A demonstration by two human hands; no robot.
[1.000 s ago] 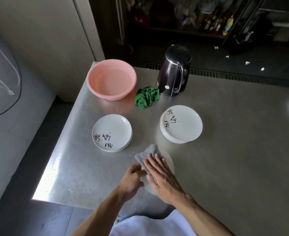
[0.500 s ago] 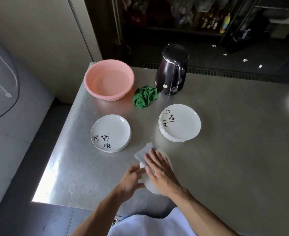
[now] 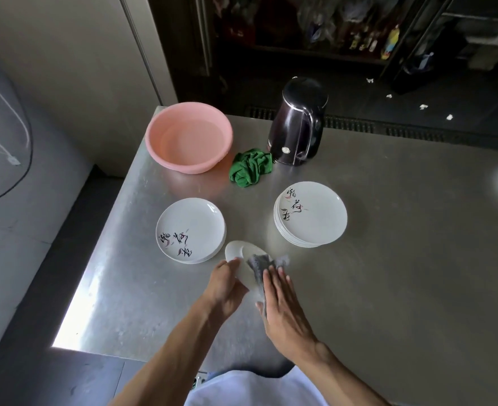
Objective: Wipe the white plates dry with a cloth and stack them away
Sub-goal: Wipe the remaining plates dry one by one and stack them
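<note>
A white plate (image 3: pixel 237 253) is tilted up on its edge above the steel table, turned toward the left. My left hand (image 3: pixel 225 288) grips its near rim from the left. With fingers straight, my right hand (image 3: pixel 283 306) presses a grey cloth (image 3: pixel 259 266) against the plate's right face. A low stack of white plates with painted characters (image 3: pixel 190 230) lies to the left of my hands. A taller stack of the same plates (image 3: pixel 310 218) lies to the right.
At the back left corner of the steel table (image 3: pixel 403 273) stands a pink basin (image 3: pixel 189 136). A dark electric kettle (image 3: pixel 299 124) stands behind a crumpled green cloth (image 3: pixel 250 168). The table's left edge drops to a dark floor.
The plate lay flat under the cloth before; it now stands tilted on edge in my left hand. My right hand has turned with the cloth against its right face.
</note>
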